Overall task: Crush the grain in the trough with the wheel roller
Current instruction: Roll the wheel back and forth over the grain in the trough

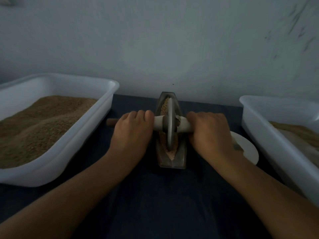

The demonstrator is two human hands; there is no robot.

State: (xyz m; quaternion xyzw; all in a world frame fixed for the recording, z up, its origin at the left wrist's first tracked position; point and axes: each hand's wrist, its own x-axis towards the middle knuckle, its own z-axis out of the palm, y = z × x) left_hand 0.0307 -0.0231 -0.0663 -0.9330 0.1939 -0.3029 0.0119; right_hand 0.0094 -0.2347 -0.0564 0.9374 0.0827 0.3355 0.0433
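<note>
Quick count of what's on the dark blue cloth-covered table (155, 195): two white rectangular plastic tubs, one narrow boat-shaped grey metal trough (179, 152), one grey disc wheel roller (170, 125) on a wooden axle handle, one round white plate (248, 149), and two bare hands. The left tub (69, 149) at 9 o'clock is heaped with brownish ground stuff, the right tub (269, 135) at 3 o'clock has a thinner layer (only partly in view). The trough sits dead centre, running 12 to 6, with tan grain (166, 102) lying along its groove at both ends of the wheel, which stands upright in the groove. The left hand (133, 130) is wrapped over the handle left of the wheel, the right hand (208, 130) curled round it on the right, both forearms reaching in from 6 o'clock.
</note>
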